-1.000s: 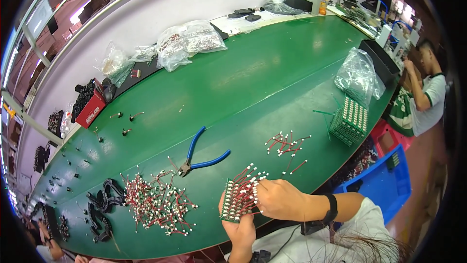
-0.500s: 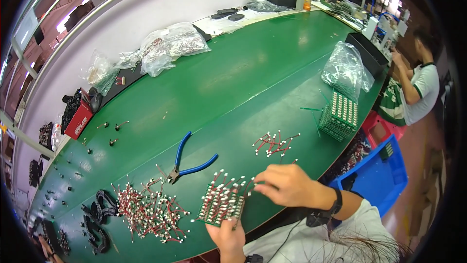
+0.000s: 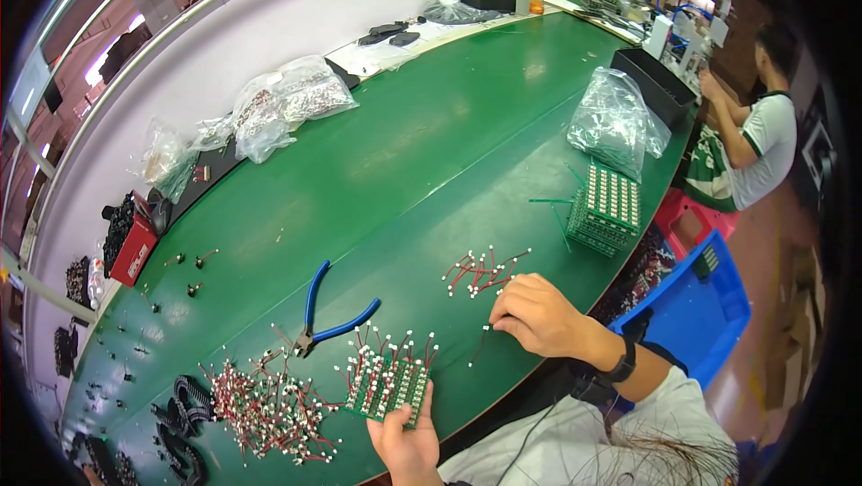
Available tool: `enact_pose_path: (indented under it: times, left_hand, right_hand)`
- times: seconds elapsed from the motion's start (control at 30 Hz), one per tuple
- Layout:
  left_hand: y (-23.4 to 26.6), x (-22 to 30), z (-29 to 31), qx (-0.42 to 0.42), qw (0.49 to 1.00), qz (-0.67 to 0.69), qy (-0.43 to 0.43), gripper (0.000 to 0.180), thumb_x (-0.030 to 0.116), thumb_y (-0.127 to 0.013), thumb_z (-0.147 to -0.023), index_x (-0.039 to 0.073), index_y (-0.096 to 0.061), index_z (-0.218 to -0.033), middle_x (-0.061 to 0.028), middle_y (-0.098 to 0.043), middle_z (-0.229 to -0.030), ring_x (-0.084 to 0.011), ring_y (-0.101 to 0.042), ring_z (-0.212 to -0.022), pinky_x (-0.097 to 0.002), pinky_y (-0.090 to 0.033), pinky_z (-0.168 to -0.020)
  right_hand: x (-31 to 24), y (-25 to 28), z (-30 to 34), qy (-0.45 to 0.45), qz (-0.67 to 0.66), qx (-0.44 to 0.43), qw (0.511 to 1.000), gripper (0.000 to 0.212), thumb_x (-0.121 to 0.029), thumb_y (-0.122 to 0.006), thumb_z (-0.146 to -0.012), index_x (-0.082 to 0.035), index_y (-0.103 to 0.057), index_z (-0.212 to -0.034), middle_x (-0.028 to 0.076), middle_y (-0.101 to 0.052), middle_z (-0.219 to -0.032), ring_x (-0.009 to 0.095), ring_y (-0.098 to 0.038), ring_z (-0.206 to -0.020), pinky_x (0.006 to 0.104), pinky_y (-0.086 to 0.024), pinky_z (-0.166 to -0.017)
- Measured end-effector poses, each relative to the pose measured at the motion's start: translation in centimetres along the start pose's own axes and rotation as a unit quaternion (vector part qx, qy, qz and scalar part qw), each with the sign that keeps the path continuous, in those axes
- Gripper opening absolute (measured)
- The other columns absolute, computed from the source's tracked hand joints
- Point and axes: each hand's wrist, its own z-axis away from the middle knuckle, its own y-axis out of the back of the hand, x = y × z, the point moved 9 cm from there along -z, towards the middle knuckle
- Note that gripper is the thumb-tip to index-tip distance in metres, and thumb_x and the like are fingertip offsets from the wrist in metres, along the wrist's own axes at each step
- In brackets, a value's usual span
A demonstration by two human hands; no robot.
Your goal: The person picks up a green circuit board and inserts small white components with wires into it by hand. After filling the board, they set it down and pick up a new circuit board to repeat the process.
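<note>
My left hand grips a green circuit board panel by its near edge, thumb on top. Rows of small white connectors cover the panel, and thin red and black wires with white plugs stand up from its far and left part. To the right, apart from the panel, my right hand pinches a short wire lead, which hangs down from the fingertips with a white plug showing. A small group of red wire leads lies just beyond that hand. Left of the panel spreads a large pile of similar leads.
Blue-handled cutters lie beyond the panel. A stack of green boards stands at the right, near a plastic bag and a black bin. A blue crate sits below the table edge. Another person works at far right.
My right hand has drawn away from the panel to the right, with a wire lead in its fingers. The panel is turned slightly in my left hand. The whole view has shifted a little.
</note>
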Motion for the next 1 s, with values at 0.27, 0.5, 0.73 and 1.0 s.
enact_pose_path:
  times: [0.27, 0.5, 0.73, 1.0]
  left_hand:
    - [-1.1, -1.3, 0.4, -0.016, 1.000, -0.013, 0.022, 0.054, -0.007, -0.044, -0.082, -0.004, -0.041, -0.135, -0.0225, -0.057, -0.124, -0.0353, -0.060, -0.114, -0.0507, -0.053, -0.098]
    - [-1.5, -1.0, 0.4, -0.011, 0.999, -0.035, 0.006, 0.056, -0.010, -0.045, -0.079, -0.003, -0.040, -0.134, -0.0221, -0.057, -0.121, -0.0339, -0.063, -0.108, -0.0466, -0.057, -0.092]
    - [-1.8, -0.9, 0.5, -0.015, 0.997, -0.071, -0.023, 0.055, -0.011, -0.045, -0.079, -0.004, -0.040, -0.133, -0.0222, -0.057, -0.120, -0.0339, -0.063, -0.109, -0.0466, -0.056, -0.093]
    - [-1.3, -1.2, 0.8, 0.002, 0.994, -0.097, -0.046, 0.048, -0.008, -0.047, -0.080, -0.005, -0.045, -0.128, -0.0183, -0.059, -0.116, -0.0272, -0.063, -0.104, -0.0408, -0.057, -0.088]
  right_hand:
    - [-3.4, -2.3, -1.5, -0.071, -0.276, -0.043, 0.958, 0.013, 0.001, -0.061, -0.088, 0.000, -0.062, -0.101, 0.014, -0.061, -0.090, 0.031, -0.063, -0.079, 0.0364, -0.050, -0.068]
    - [-3.6, -6.0, -0.6, -0.108, -0.274, -0.100, 0.950, 0.009, -0.005, -0.059, -0.090, 0.003, -0.056, -0.093, 0.019, -0.060, -0.088, 0.039, -0.062, -0.078, 0.0443, -0.049, -0.066]
    - [-4.1, -6.4, -0.6, -0.097, -0.274, -0.082, 0.953, 0.012, -0.006, -0.059, -0.089, 0.004, -0.053, -0.090, 0.020, -0.057, -0.084, 0.040, -0.060, -0.073, 0.0455, -0.048, -0.064]
    - [-3.9, -7.2, -0.5, -0.100, -0.262, -0.064, 0.958, 0.016, -0.007, -0.063, -0.085, 0.004, -0.052, -0.085, 0.018, -0.056, -0.079, 0.039, -0.059, -0.065, 0.0443, -0.048, -0.057]
